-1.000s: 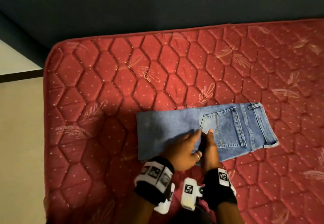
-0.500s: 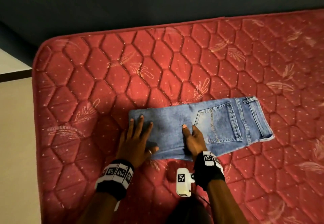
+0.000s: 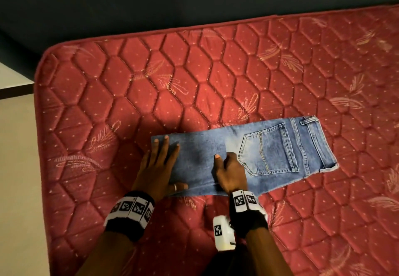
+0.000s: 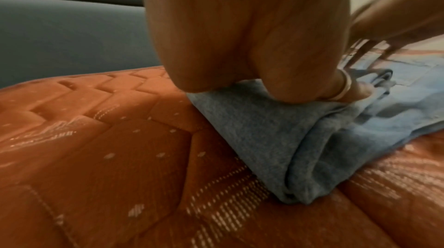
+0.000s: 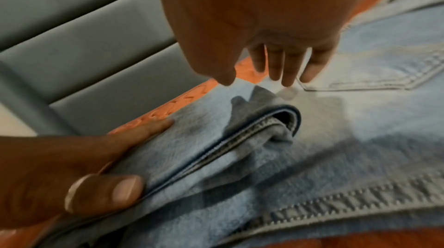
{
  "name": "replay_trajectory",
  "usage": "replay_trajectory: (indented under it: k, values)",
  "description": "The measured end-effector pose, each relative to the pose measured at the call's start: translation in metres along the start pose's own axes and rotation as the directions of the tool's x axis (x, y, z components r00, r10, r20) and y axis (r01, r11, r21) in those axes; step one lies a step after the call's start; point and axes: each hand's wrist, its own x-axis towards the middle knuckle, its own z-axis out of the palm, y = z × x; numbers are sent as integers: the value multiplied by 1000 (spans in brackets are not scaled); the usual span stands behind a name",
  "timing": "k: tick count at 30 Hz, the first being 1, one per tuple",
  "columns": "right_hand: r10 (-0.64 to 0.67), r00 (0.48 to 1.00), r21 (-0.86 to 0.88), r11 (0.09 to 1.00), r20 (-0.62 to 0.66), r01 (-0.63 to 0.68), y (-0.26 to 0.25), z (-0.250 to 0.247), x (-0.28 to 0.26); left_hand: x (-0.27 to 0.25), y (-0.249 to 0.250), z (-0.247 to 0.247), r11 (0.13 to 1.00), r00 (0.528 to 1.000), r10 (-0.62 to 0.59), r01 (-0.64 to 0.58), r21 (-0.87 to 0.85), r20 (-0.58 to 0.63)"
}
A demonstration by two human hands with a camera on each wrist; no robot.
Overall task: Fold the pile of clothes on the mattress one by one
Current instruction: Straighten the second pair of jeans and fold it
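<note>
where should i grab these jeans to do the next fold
Probably the folded end of the jeans, under the left hand. Come in from the left and pinch all the layers there; they stack thickly at that edge. The right hand at mid-length could mark the crease.

left hand [image 3: 158, 169] slid from centre to jeans' [image 3: 269, 150] left end

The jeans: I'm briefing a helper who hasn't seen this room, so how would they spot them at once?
Find the red quilted mattress filling most of the head view. Near its front edge lies a folded strip of light blue denim, the jeans, with both hands pressing on its left half. A stitched back pocket and waistband at its right end mark it; no other clothing is in view.
</note>
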Motion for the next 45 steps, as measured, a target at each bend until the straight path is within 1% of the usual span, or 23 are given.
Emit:
replay_trajectory:
  k: [1, 2, 3, 5, 7, 9, 14, 16, 20, 22, 24, 26, 28, 29, 31, 33, 35, 38, 40, 42, 43, 44, 45]
  values:
    - [-105, 983, -91, 992, -153, 92, -7, -1, -5, 4, 1, 1, 999, 1000, 28, -28, 23, 0]
    - [-212, 944, -183, 969, -252, 169, -14, 0, -8, 8, 2, 1, 998, 999, 46, -46, 46, 9]
    - [-301, 911, -258, 938, -283, 230, -20, 4, -8, 11, 2, 2, 996, 998, 59, -60, 72, 21]
    - [-388, 904, -369, 879, -181, 303, -29, 16, -4, 13, 0, 4, 991, 996, 77, -80, 103, 37]
    - [-357, 933, -426, 851, -39, 308, -28, 34, 4, 15, -3, 8, 990, 995, 89, -93, 103, 49]
    - [-320, 947, -469, 835, 17, 290, -17, 49, 12, 17, -6, 14, 991, 995, 89, -94, 96, 54]
    - [-369, 929, -545, 783, -19, 300, 2, 70, 22, 27, -10, 39, 997, 998, 54, -55, 57, 23]
    - [-380, 924, -551, 779, -36, 299, 5, 73, 24, 30, -12, 46, 997, 998, 61, -62, 47, 7]
    - [-361, 932, -534, 794, -30, 291, 4, 75, 26, 29, -12, 41, 998, 997, 67, -68, 18, 47]
    - [-357, 934, -515, 803, -16, 298, 0, 69, 25, 24, -12, 31, 995, 997, 80, -80, -54, -1]
    - [-356, 934, -496, 805, 34, 325, -1, 61, 24, 16, -9, 23, 976, 991, 21, -48, -212, -129]
    - [-370, 925, -462, 809, 80, 364, -2, 52, 22, 7, -7, 22, 883, 944, -218, 83, -462, -246]
    - [-373, 924, -405, 835, 82, 373, -3, 43, 17, 1, -4, 26, 663, 859, -480, 223, -715, -177]
    - [-364, 929, -371, 856, 64, 360, -4, 40, 12, -1, -3, 26, 549, 828, -549, 252, -797, -117]
    - [-349, 936, -276, 898, 33, 344, -1, 35, -3, 0, -3, 18, 420, 811, -583, 248, -873, -50]
    - [-400, 915, -156, 902, 43, 402, 7, 32, -24, 3, -1, -1, 401, 841, -541, 234, -885, -23]
    - [-467, 882, -22, 883, 63, 469, 13, 31, -47, 5, 7, -29, 472, 885, -462, 200, -858, -48]
    - [-498, 867, 117, 860, -14, 496, 17, 21, -80, 10, 42, -83, 595, 943, -322, 135, -792, -82]
    - [-390, 917, 305, 866, -85, 397, 8, 5, -96, 14, 80, -115, 683, 960, -241, 62, -728, -144]
    - [-251, 955, 523, 799, -157, 296, 2, -25, -98, 24, 133, -139, 743, 966, -147, -33, -668, -212]
    - [-189, 954, 574, 766, -231, 291, 7, -40, -93, 30, 161, -145, 738, 968, -94, -90, -669, -233]
    - [-106, 942, 626, 723, -319, 293, 14, -59, -85, 37, 190, -148, 688, 974, -24, -149, -710, -227]
    - [23, 923, 696, 664, -385, 274, 23, -78, -74, 46, 213, -147, 584, 980, 44, -183, -791, -194]
